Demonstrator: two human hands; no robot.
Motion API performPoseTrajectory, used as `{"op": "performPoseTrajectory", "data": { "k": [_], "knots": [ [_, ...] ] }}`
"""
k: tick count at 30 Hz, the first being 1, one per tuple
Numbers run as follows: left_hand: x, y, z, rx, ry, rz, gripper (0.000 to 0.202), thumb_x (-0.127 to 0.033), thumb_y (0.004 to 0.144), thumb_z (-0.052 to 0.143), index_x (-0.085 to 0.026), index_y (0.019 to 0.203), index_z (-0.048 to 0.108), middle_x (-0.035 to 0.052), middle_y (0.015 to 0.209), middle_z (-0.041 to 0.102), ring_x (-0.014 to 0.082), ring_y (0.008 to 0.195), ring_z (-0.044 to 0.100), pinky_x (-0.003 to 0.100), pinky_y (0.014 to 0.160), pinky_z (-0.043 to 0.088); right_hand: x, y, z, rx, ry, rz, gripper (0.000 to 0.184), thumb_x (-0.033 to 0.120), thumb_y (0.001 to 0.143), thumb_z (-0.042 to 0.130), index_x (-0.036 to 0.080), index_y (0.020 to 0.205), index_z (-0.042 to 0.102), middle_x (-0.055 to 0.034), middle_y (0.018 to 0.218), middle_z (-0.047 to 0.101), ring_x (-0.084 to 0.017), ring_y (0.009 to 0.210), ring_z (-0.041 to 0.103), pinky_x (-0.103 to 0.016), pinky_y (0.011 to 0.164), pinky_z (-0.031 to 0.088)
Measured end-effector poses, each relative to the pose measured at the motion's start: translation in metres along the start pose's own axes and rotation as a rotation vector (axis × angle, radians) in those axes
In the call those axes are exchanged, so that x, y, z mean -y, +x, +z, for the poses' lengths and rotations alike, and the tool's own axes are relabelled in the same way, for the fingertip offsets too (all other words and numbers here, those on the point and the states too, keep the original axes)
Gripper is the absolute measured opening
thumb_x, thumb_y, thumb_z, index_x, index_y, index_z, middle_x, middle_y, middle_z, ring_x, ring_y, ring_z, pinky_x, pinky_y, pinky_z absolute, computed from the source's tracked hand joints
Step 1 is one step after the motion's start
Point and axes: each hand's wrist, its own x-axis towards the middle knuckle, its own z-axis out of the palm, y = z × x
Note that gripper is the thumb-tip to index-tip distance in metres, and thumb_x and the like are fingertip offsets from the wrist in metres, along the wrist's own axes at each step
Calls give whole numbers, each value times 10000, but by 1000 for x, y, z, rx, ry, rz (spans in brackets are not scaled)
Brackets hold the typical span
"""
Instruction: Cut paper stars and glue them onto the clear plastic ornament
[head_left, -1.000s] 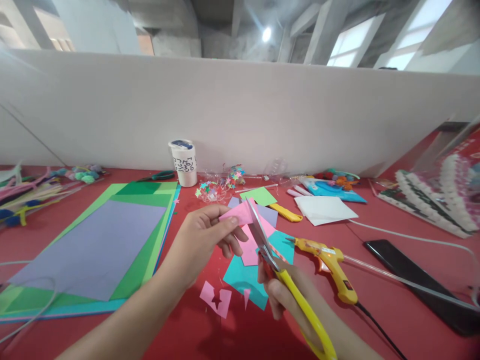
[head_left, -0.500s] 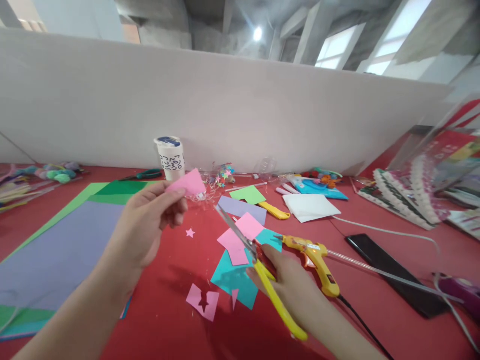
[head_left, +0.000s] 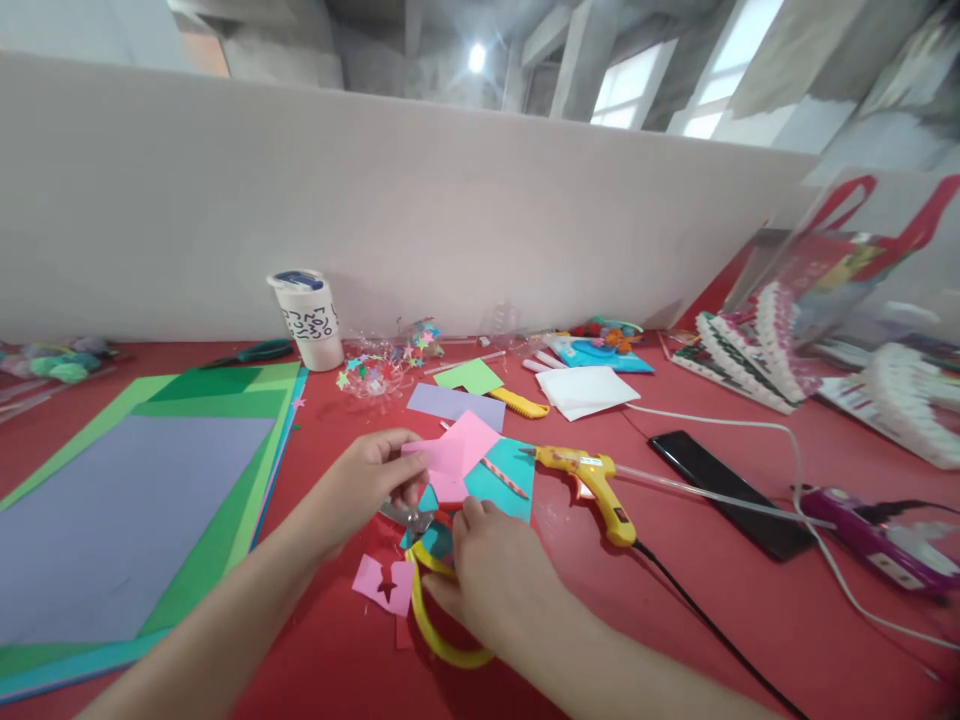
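My left hand (head_left: 382, 470) pinches a small piece of pink paper (head_left: 439, 462) between thumb and fingers, over the middle of the table. Just right of it, my right hand (head_left: 495, 560) is closed round scissors with yellow handles (head_left: 442, 650) and a red inner grip. The blades point left, partly hidden below my left hand. My right fingertips are close to the paper's lower edge; whether they touch it I cannot tell. A pink scrap with a star-shaped hole (head_left: 384, 585) lies beside the handles. Under and behind the hands are another pink sheet (head_left: 474, 436) and teal paper (head_left: 517, 460).
A yellow glue gun (head_left: 589, 470) with a black cord and a dark phone (head_left: 731, 490) lie to the right. Large coloured sheets (head_left: 150, 500) cover the left side. At the back stand a white cup (head_left: 307, 318), small stars (head_left: 375, 372) and a yellow cutter (head_left: 519, 402).
The left hand has brought the pink piece down and right. The right hand has moved left, turning the scissors' blades leftward, so the hands are now close together. The view has shifted right.
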Motion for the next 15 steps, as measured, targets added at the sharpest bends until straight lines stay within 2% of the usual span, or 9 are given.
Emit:
{"op": "performPoseTrajectory", "data": {
  "k": [2, 4, 5, 7, 8, 10, 15],
  "knots": [
    [9, 4, 2, 20, 5, -28, 215, -375, 741, 614, -183, 654, 576, -14, 560, 603, 116, 496, 537, 216, 498, 423, -2, -2, -8, 13, -11, -60, 294, 391, 798, 613, 130, 891, 712, -158, 886, 707, -332, 821, 653, -359, 615, 452],
    [18, 8, 5, 41, 13, -47, 241, -382, 724, 617, -170, 618, 575, -3, 540, 596, 108, 467, 525, 208, 471, 407, -14, 0, -19, -8, -13, -25, 266, 388, 848, 539, 183, 831, 707, -107, 798, 723, -273, 715, 667, -314, 558, 392],
    [22, 10, 7, 51, 20, -62, 239, -375, 716, 617, -164, 611, 578, -2, 515, 586, 106, 446, 517, 206, 456, 398, -24, 4, -24, -35, -27, 38, 300, 355, 880, 487, 160, 796, 698, -142, 789, 718, -289, 729, 667, -318, 550, 363],
    [28, 14, 9, 56, 31, -86, 186, -335, 692, 622, -158, 642, 595, -9, 485, 571, 103, 420, 512, 199, 439, 384, -46, 15, -31, -74, -42, 161, 237, 249, 861, 481, 134, 798, 678, -183, 820, 710, -304, 754, 661, -315, 542, 317],
    [30, 16, 10, 54, 38, -97, 158, -314, 680, 623, -159, 662, 597, -15, 476, 566, 103, 410, 509, 198, 432, 382, -57, 21, -32, -70, -34, 218, 208, 238, 836, 505, 136, 745, 662, -180, 777, 701, -293, 716, 654, -307, 524, 292],
    [33, 19, 11, 41, 59, -107, 120, -280, 665, 618, -165, 685, 591, -33, 463, 545, 100, 389, 492, 197, 418, 380, -76, 33, -30, -31, 30, 266, 192, 276, 809, 547, 171, 666, 620, -112, 681, 677, -237, 624, 622, -283, 493, 260],
    [33, 24, 7, 38, 164, -71, 73, -241, 661, 600, -180, 701, 594, -85, 438, 425, 87, 382, 420, 184, 401, 331, -99, 39, -18, 32, 271, 269, 219, 235, 720, 542, 191, 507, 526, -11, 491, 555, -147, 481, 500, -260, 454, 239]
  ]
}}
